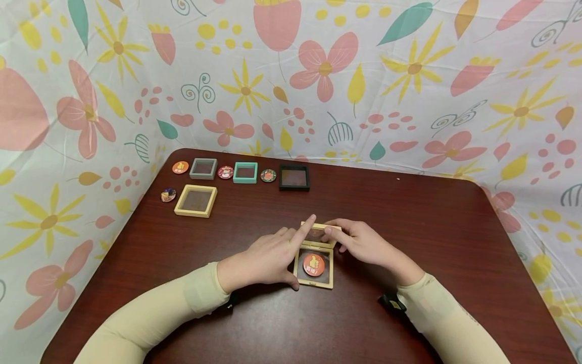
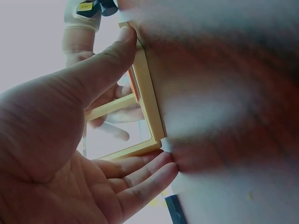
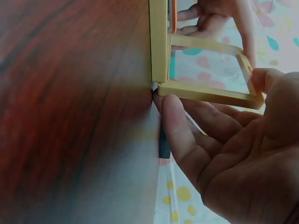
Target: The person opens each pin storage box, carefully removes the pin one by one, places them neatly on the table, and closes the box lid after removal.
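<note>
The hinged cream frame case (image 1: 315,260) lies open near the middle of the surface (image 1: 409,227), an orange badge (image 1: 313,264) resting on its lower half. The right hand (image 1: 364,242) pinches the raised lid (image 3: 210,70) by its edge — thumb on top, fingers under. The left hand (image 1: 268,258) is relaxed, thumb and fingertips steadying the base. Judged from this, a lopsided press could skid the badge off-centre and trap it — or slide the whole case.
</note>
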`<state>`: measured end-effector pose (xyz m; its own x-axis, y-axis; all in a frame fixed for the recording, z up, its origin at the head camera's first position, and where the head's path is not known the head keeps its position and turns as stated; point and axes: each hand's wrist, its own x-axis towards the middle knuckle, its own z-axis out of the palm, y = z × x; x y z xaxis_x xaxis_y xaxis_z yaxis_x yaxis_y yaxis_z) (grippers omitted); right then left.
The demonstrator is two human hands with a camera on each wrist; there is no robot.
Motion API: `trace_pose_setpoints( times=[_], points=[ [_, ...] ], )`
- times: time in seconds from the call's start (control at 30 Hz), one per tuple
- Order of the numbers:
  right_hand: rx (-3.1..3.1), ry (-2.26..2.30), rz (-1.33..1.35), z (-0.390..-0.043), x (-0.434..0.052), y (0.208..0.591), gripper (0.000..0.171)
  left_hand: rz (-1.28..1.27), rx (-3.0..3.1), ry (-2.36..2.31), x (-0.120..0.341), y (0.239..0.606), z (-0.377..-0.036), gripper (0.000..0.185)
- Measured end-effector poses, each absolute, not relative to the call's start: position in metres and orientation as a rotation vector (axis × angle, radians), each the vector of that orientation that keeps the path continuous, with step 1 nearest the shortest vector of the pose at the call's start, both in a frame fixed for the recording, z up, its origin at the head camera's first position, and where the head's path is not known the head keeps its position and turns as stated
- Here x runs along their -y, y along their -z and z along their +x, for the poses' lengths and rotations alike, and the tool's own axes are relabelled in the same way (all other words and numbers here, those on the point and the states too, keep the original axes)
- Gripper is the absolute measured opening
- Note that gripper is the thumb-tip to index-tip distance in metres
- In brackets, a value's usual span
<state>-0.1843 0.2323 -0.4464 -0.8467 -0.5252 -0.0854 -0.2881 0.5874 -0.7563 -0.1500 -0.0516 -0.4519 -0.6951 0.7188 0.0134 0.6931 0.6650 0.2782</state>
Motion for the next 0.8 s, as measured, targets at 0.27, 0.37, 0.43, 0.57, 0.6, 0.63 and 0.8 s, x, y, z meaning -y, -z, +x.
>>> trace_pose_setpoints(
  times=[0.27, 0.37, 0.43, 0.57, 0.6, 0.63, 0.8],
  points=[
    [-2.680, 1.005, -0.804, -0.175, -0.236, 0.441, 0.063, 1.187, -2.776, -0.398, 0.052, 0.453, -0.150, 0.166],
    [-2.735, 0.940, -0.931, -0.166, -0.241, 0.441, 0.078, 1.186, -2.776, -0.397, 0.051, 0.453, -0.150, 0.166],
    [-2.744, 0.927, -0.985, -0.159, -0.244, 0.441, 0.088, 1.184, -2.777, -0.392, 0.051, 0.452, -0.150, 0.166],
    [-2.710, 0.927, -1.022, -0.148, -0.248, 0.442, 0.100, 1.189, -2.781, -0.391, 0.051, 0.451, -0.150, 0.165],
    [-2.693, 0.933, -1.020, -0.146, -0.248, 0.443, 0.102, 1.189, -2.781, -0.391, 0.051, 0.451, -0.150, 0.166],
    [-2.680, 0.933, -1.018, -0.144, -0.248, 0.444, 0.104, 1.189, -2.781, -0.393, 0.051, 0.451, -0.150, 0.166],
    [-2.694, 0.858, -1.019, -0.138, -0.245, 0.446, 0.114, 1.186, -2.785, -0.398, 0.052, 0.451, -0.149, 0.166]
  ],
)
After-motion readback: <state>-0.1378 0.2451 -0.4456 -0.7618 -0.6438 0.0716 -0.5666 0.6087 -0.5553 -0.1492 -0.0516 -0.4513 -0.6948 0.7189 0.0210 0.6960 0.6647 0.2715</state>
